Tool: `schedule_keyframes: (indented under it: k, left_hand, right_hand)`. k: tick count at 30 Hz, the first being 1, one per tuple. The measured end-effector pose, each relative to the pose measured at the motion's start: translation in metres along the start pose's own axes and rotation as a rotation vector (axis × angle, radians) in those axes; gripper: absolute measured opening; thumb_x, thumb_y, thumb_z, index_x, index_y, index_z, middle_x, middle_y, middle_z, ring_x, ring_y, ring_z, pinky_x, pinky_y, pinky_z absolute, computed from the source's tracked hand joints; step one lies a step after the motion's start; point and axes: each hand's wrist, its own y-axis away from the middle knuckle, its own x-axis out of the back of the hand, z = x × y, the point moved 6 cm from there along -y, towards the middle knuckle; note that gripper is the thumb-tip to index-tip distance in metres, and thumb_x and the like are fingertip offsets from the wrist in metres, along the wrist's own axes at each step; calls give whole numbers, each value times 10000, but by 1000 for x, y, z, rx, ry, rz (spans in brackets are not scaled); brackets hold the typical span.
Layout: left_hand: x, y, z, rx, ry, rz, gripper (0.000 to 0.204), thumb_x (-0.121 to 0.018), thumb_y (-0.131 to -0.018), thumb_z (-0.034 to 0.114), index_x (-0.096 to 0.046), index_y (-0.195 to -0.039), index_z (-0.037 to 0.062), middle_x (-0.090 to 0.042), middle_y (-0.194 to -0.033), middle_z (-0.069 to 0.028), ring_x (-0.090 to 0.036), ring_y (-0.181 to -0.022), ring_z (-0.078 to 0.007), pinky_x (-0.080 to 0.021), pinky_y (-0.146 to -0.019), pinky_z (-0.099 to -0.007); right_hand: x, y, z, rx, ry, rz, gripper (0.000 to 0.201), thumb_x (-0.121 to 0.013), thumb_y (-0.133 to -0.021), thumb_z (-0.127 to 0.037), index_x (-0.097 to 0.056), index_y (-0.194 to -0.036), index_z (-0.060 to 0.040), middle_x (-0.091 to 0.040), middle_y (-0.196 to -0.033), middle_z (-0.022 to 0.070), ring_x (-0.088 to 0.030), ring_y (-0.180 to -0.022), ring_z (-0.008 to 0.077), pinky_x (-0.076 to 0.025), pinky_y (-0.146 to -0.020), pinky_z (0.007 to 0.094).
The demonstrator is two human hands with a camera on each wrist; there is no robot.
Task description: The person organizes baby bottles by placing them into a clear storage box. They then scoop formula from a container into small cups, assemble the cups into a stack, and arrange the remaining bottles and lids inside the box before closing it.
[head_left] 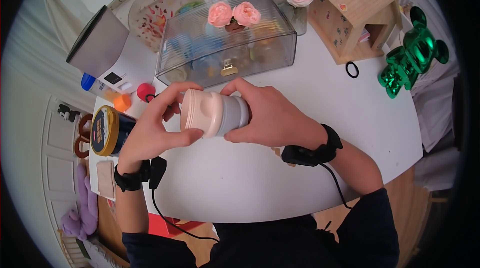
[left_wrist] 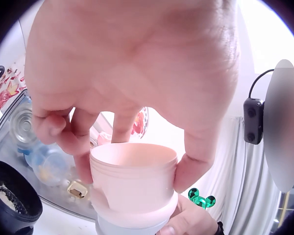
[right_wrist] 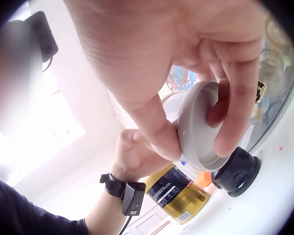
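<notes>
A stacked container, with a pale pink section (head_left: pixel 202 113) at the left and a grey section (head_left: pixel 232 115) at the right, lies sideways between both hands above the white table. My left hand (head_left: pixel 152 125) grips the pink section, thumb below and fingers above. My right hand (head_left: pixel 275 115) holds the grey end. In the left wrist view the pink section (left_wrist: pixel 134 181) has an open, threaded rim, with fingertips on both sides. The right wrist view shows the grey section's round end (right_wrist: pixel 203 132) between the right thumb and fingers.
Behind the hands stands a clear lidded box (head_left: pixel 227 43). At the left are a yellow-lidded tub (head_left: pixel 104 130), an orange cap (head_left: pixel 122 102) and a grey-white appliance (head_left: pixel 107 48). A shiny green bear figure (head_left: pixel 417 50) and a wooden house (head_left: pixel 350 13) stand at the right.
</notes>
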Motion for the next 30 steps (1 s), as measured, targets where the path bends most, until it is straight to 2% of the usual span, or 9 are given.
schedule_keyframes:
  k: [5,11,16,19,23,28,30]
  left_hand:
    - [3,2,4,31,-30,-47,810,-851,-684,122,-615,-1459,140,-633,-1255,39,-570,-1088,-100,-412,-913,-263]
    - [5,4,10,-128,-65,-102,858,-867,-659,47,-614,-1475,126,-610,-1370,23,-558,-1210,-118,-417,-958,-279]
    - [6,5,8,-147,-11,-134,882,-861,-647,-10,-605,-1483,109,-589,-1428,-9,-550,-1286,-160,-410,-1060,-324]
    - [5,7,8,-179,4,-151,878,-839,-646,-65,-605,-1475,106,-570,-1457,-34,-529,-1350,-197,-384,-1146,-360]
    - [3,7,14,-228,20,-171,856,-804,-652,-133,-613,-1451,105,-546,-1488,-70,-500,-1425,-239,-353,-1216,-398]
    - [2,8,23,-282,-37,-159,838,-819,-656,-125,-623,-1436,109,-551,-1486,-81,-506,-1423,-246,-377,-1198,-400]
    - [3,10,29,-288,-100,-142,836,-845,-655,-97,-627,-1436,108,-568,-1471,-75,-525,-1399,-245,-399,-1173,-396]
  right_hand:
    - [0,1,0,-13,-1,-10,705,-870,-726,-258,-609,-1305,47,-767,-989,247,-770,-928,411,-595,-847,459]
    - [0,1,-1,1,17,-22,702,-870,-727,-292,-625,-1298,34,-769,-1001,235,-767,-941,405,-593,-863,454]
    - [-3,0,2,11,-34,-38,705,-871,-735,-280,-615,-1311,34,-763,-1048,240,-768,-952,392,-594,-861,443]
    - [-4,0,4,-8,-64,-58,691,-926,-755,-191,-595,-1337,-19,-760,-1022,144,-764,-872,232,-603,-804,356]
    - [-5,-1,4,-28,-90,-92,719,-936,-768,-168,-580,-1374,-16,-760,-1058,148,-764,-922,227,-608,-829,355]
    - [-5,-3,7,25,-89,-82,751,-940,-773,-155,-563,-1407,-12,-760,-1080,150,-762,-977,237,-613,-859,358]
    - [-6,-4,8,7,-136,-96,778,-910,-746,-203,-571,-1406,31,-745,-1144,220,-755,-1025,324,-594,-897,399]
